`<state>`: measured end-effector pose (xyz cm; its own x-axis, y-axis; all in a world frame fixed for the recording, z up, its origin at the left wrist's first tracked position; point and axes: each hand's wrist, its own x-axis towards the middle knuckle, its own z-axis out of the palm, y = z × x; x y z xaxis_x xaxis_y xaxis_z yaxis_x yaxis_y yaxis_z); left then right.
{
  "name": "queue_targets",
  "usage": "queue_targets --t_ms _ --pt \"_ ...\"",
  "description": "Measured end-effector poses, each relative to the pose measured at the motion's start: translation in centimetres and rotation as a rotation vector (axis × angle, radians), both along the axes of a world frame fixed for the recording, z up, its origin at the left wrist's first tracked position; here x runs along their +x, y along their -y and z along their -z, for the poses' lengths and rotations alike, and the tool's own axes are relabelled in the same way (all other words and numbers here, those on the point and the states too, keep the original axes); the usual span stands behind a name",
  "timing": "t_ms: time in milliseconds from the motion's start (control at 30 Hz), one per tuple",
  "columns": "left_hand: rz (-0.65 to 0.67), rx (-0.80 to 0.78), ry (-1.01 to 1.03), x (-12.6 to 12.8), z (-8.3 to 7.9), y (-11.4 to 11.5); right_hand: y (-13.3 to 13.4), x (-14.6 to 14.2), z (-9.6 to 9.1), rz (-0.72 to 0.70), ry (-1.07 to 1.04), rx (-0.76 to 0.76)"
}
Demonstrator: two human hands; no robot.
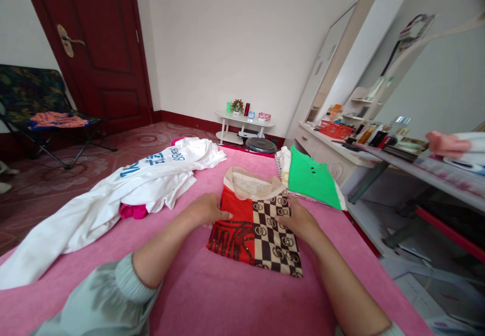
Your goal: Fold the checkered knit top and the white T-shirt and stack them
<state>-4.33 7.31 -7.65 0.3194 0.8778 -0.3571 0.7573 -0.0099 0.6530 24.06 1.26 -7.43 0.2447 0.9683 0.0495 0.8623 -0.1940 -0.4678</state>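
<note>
Red shirt w/ a black-and-beige checked half and a pale beige crew collar (261, 230), folded into a compact block, lies flat on the plush-looking pink cover (197, 290), directly in front of the person, btwn both hands. L hand (206, 208): thumb on top of the red edge, fingers mostly tucked out of sight. R hand (301, 220): thumb on the checked edge, fingers down the outer side. Hands approx. a shirt's width apart; can't tell if either is actually pinching cloth or just resting on it, b/c the undersides are hidden.

Risks, as I judge: an uneven pull L vs R could skew the layers, esp. as the bottom hem already slants. Lifting w/ only the top layer caught could let the fold drop open. Collar looks loose, so it might bunch if pushed. R hand is near the bright green folded garment (312, 177); swinging outward could knock it askew. On the L side, the forearm is close to the long-sleeved white top w/ blue lettering (151, 174), spread loosely, so a sleeve cuff might drag it.
</note>
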Motion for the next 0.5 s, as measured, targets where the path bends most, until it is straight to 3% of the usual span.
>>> queue_targets --t_ms 100,267,367,500 --pt "-0.018 0.136 -0.023 0.6 0.0 -0.1 0.5 -1.1 -0.5 -0.066 0.003 -0.020" --pt "0.057 0.553 0.172 3.1 -1.0 1.9 0.6 -2.9 -0.6 -0.113 -0.034 0.049" --pt "0.255 0.669 0.248 5.4 -1.2 4.3 0.3 -3.9 -0.1 -0.122 -0.142 0.087" --pt "0.514 0.696 0.232 7.6 -0.6 7.3 0.0 -4.5 0.6 -0.150 -0.244 0.200"
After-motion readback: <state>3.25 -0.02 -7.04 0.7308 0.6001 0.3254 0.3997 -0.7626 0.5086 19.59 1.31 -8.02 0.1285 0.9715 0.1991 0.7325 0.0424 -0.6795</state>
